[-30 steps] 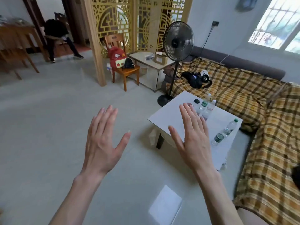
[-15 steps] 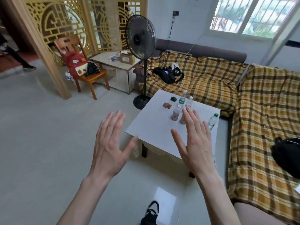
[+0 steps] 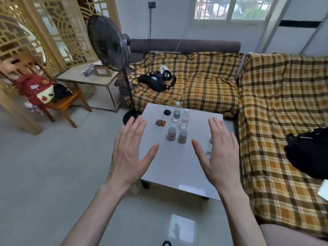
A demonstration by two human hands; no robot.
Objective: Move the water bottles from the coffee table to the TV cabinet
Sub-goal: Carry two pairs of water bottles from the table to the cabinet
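Note:
A white coffee table (image 3: pixel 177 167) stands in front of me. Several water bottles stand on its far half: one with a green label (image 3: pixel 176 114), one clear with a pink label (image 3: pixel 185 120), and two with pink labels seen from above (image 3: pixel 171 134) (image 3: pixel 183 136). Another bottle (image 3: pixel 209 148) is mostly hidden behind my right hand. My left hand (image 3: pixel 130 153) and my right hand (image 3: pixel 220 155) are raised over the table's near half, fingers spread, holding nothing. The TV cabinet is out of view.
A small dark case (image 3: pixel 167 112) and a red box (image 3: pixel 160 122) lie on the table. A standing fan (image 3: pixel 108 45) is at its far left corner. A plaid-covered sofa (image 3: pixel 266 96) wraps the far and right sides, with black bags (image 3: pixel 156 81) on it. A wooden chair (image 3: pixel 67 102) stands left.
The view has swung right and come closer to the coffee table. Both hands stay raised and spread, now over the tabletop; nothing was picked up.

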